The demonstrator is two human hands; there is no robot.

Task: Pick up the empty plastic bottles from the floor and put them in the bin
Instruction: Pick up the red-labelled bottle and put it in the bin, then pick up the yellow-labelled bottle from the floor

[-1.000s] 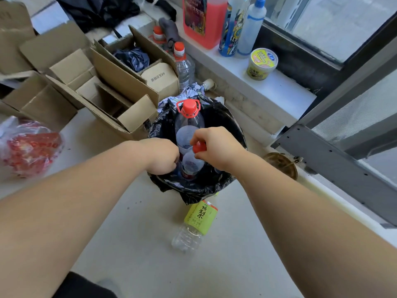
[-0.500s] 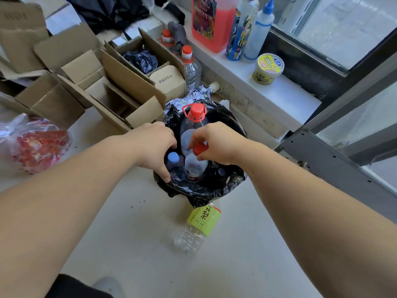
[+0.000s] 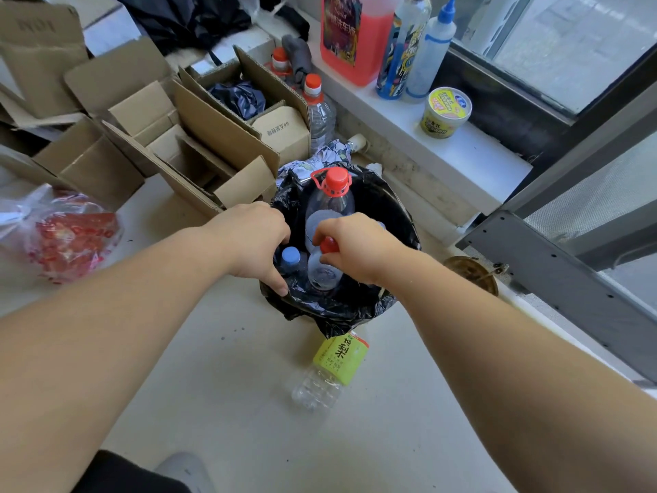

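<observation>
A bin lined with a black bag (image 3: 394, 208) stands on the floor below the window sill. Inside it stand a large clear bottle with a red handled cap (image 3: 330, 197), a blue-capped bottle (image 3: 291, 257) and a small red-capped bottle (image 3: 321, 275). My right hand (image 3: 352, 247) pinches the red cap of that small bottle over the bin. My left hand (image 3: 256, 240) is at the bin's left rim, fingers curled down beside the blue-capped bottle, thumb on the bag. A clear bottle with a yellow-green label (image 3: 330, 368) lies on the floor just in front of the bin.
Open cardboard boxes (image 3: 185, 137) crowd the floor left and behind the bin, with two red-capped bottles (image 3: 318, 112) beside them. A red-printed plastic bag (image 3: 60, 236) lies at the left. The sill (image 3: 444, 147) holds a pink jug, spray bottles and a tub. A metal frame (image 3: 554, 272) is to the right.
My left hand has let go of the blue-capped bottle into the bin and opened at the rim. My right hand has lowered the red-capped bottle a little deeper.
</observation>
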